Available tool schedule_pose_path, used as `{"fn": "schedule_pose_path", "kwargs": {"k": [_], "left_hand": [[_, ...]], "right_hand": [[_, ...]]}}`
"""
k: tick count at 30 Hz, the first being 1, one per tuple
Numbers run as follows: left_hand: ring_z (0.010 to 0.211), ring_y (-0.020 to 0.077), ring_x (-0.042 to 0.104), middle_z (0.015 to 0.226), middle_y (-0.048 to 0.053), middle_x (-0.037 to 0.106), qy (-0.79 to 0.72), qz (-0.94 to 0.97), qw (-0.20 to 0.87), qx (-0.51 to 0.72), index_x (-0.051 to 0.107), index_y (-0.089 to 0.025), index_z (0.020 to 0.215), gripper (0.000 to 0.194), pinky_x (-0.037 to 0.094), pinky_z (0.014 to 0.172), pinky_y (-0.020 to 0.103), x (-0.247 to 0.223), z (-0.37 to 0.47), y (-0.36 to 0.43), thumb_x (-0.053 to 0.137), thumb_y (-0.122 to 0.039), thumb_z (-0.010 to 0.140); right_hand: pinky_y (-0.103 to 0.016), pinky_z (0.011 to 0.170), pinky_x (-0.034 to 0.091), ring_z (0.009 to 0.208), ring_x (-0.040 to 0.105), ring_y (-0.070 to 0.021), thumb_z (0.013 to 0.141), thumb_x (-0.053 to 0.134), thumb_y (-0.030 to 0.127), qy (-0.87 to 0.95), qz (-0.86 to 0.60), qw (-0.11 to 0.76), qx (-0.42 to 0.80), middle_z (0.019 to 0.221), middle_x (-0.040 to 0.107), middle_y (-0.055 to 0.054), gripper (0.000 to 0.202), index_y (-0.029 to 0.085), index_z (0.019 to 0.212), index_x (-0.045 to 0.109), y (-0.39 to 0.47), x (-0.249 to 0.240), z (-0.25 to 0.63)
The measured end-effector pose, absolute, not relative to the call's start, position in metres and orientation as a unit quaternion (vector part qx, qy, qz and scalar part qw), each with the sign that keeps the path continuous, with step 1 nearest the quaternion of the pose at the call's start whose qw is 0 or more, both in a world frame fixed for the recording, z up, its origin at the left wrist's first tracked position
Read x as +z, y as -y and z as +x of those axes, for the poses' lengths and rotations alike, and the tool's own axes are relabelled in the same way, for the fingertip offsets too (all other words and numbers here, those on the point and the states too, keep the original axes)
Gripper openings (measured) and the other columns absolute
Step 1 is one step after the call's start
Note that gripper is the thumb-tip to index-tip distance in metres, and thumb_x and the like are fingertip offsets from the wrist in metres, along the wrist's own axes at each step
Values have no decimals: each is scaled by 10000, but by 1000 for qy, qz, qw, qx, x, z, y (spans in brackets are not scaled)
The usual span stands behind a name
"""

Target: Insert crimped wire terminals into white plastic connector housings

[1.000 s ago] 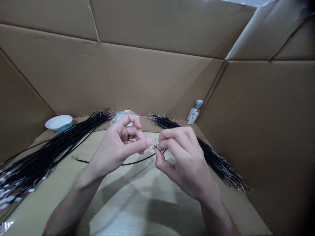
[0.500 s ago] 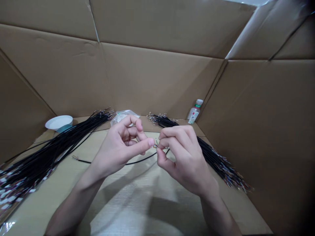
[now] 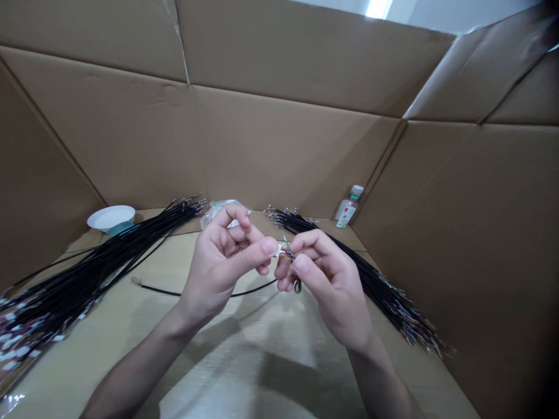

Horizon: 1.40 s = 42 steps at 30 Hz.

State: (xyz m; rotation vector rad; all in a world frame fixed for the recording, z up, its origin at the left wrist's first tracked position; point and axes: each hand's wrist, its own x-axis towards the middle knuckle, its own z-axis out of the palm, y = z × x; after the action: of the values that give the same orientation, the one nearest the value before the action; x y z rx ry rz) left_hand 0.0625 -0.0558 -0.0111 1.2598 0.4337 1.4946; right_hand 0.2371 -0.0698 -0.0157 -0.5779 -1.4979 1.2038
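Observation:
Between thumb and index finger, my left hand [image 3: 231, 250] pinches a small white connector [image 3: 278, 251]. Several thin coloured wires [image 3: 286, 253] run from it to my right hand [image 3: 327, 273], whose thumb and fingers are closed on them where they leave a black cable [image 3: 253, 291]. A green wire stands up apart from the others. The cable bends in a small loop below my right fingers, then passes behind my left wrist to a frayed, bare-wired end [image 3: 136, 281] on the table. My right fingers partly hide the wires.
A bundle of black cables [image 3: 109, 244] with white connectors lies at left, another bundle [image 3: 371, 273] at right. A white bowl [image 3: 111, 217], a clear plastic bag [image 3: 218, 210] and a bottle [image 3: 348, 206] stand at the back. Cardboard walls [image 3: 283, 151] enclose the table.
My right hand has turned, its thumb now on top of the wires. The white connector and the cable's loop have come into sight. The view has tilted up slightly.

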Motion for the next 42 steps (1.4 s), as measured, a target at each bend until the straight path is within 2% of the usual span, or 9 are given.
{"fn": "schedule_pose_path", "kwargs": {"k": [4,10,19,25,31,34,36,38,42], "left_hand": [[575,32,669,724,-91,736,-183,550,545,606,490,-225,989,372,547,577,87,-11,59,55,847,-174,899],[575,37,675,713,-89,726,-192,560,550,589,491,-222,999,384,547,571,92,-12,61,54,859,-189,890],[551,48,662,700,-74,736,-236,567,538,577,488,-221,994,414,536,555,104,-11,62,56,876,-170,858],[520,39,621,671,-78,699,-221,532,606,549,483,-220,1013,423,501,524,93,-12,65,53,871,-160,855],[451,12,541,612,-103,633,-220,474,676,520,475,-212,1020,481,440,459,54,-12,69,54,905,-180,806],[457,16,542,608,-106,614,-228,465,663,540,477,-209,1010,484,448,459,56,-10,68,54,911,-198,796],[465,20,546,610,-102,621,-235,468,637,566,479,-207,994,492,455,462,61,-8,66,55,921,-200,778],[469,25,548,605,-101,631,-243,475,610,586,483,-207,984,504,452,459,65,-6,65,55,933,-198,759],[475,36,559,586,-99,648,-254,498,575,597,485,-212,974,487,455,472,80,-2,63,58,926,-197,769]], "right_hand": [[-180,548,457,582,625,-66,1019,697,419,609,-205,478,598,716,745,1,284,185,859,710,64,-12,241],[-180,436,296,447,453,-31,987,745,337,577,-205,480,628,647,740,21,231,199,803,752,63,-12,244],[-203,428,330,439,420,-62,881,788,230,637,-285,516,497,544,690,16,198,177,705,712,69,-2,247],[-202,433,385,441,488,-77,811,820,206,650,-285,507,489,536,701,7,184,179,668,708,65,0,251],[-186,432,388,451,522,-69,846,783,176,670,-273,506,470,569,725,10,161,179,695,726,68,2,253],[-199,452,429,491,570,-80,906,750,212,704,-280,514,401,648,759,-1,151,180,758,748,69,2,253],[-232,540,521,597,657,-113,908,749,192,724,-285,544,315,751,786,-9,44,189,870,771,69,0,253],[-289,666,590,730,718,-153,897,755,146,741,-272,576,213,854,801,-19,92,204,965,775,68,-2,253],[-346,728,584,819,726,-184,903,741,69,774,-237,586,40,912,799,-42,156,203,980,766,67,-6,251]]}}
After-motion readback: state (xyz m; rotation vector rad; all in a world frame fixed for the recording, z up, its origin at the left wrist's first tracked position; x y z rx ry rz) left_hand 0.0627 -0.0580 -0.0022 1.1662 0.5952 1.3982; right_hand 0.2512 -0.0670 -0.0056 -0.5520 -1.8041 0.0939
